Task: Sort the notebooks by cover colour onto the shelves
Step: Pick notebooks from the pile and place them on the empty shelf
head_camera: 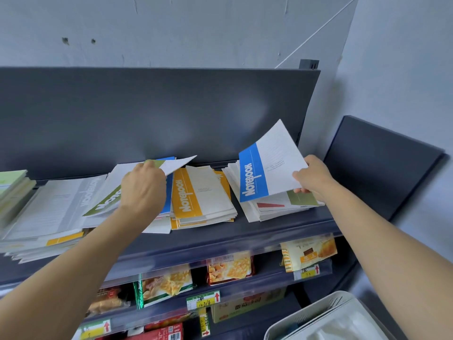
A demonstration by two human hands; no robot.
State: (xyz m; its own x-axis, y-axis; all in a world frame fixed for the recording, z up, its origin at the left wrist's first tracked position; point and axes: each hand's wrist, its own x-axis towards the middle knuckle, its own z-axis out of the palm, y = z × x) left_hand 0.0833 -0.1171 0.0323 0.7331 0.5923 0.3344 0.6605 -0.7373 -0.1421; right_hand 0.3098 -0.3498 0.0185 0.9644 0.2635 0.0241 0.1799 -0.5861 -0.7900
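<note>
Gripping a blue-striped notebook (267, 163) by its lower right corner, my right hand (312, 176) had its thumb on the cover and its fingers curled underneath. The book was tilted up, clear of the mixed pile (269, 212) at the right end of the top shelf (245, 239); red and green bands showed on the covers in that pile.

My left hand (143, 190) was closed on a green-striped notebook (107, 200) near the middle of the same shelf. I saw the back of the hand, and the fingers were tucked out of sight round the book's far edge. The notebook was raised at a slant, with one white corner poking out toward the back panel.

Just right of that hand, a yellow-striped stack (196, 195) lay flat, with a blue cover (168, 195) peeking out between. A grey-striped notebook (56, 204) topped a loose heap toward the left end, and a green stack (12, 185) sat at the far left edge.

Snack packets (166, 283) filled the lower shelves, and a white basket (318, 315) stood at the bottom right.
</note>
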